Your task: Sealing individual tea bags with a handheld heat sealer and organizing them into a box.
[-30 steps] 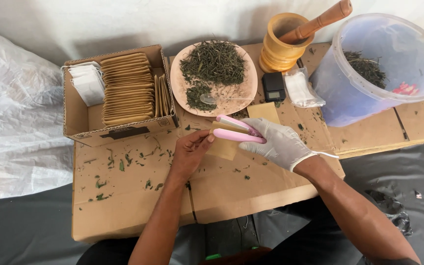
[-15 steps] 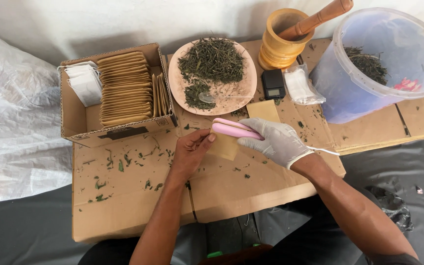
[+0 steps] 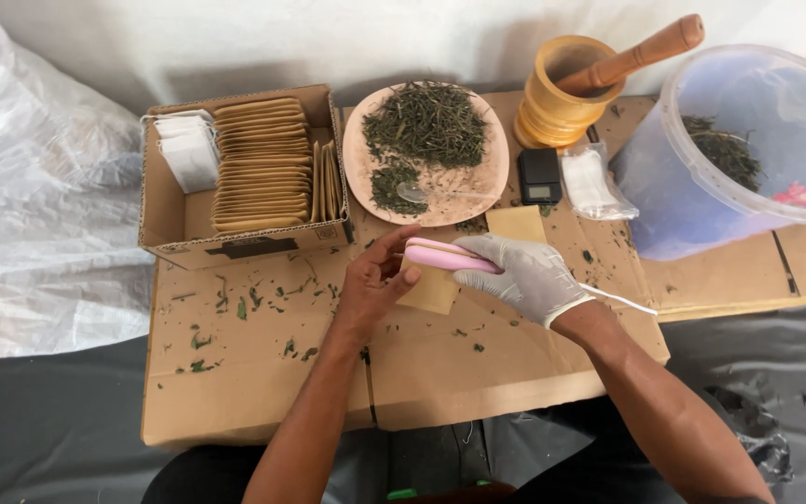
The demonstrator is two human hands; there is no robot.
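Right hand (image 3: 532,273), gloved, grips pink heat sealer (image 3: 450,255), long axis left-right, clamped over top edge of kraft sachet (image 3: 431,287). Bare left hand (image 3: 377,278) pinches sachet's left edge, just beside sealer tip.

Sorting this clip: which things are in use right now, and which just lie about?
In use: left hand holding a brown paper pouch; gloved right hand closing a pink sealer on it.

Lying about: box of pouches, plate of dried leaves, mortar, pocket scale, plastic bucket.
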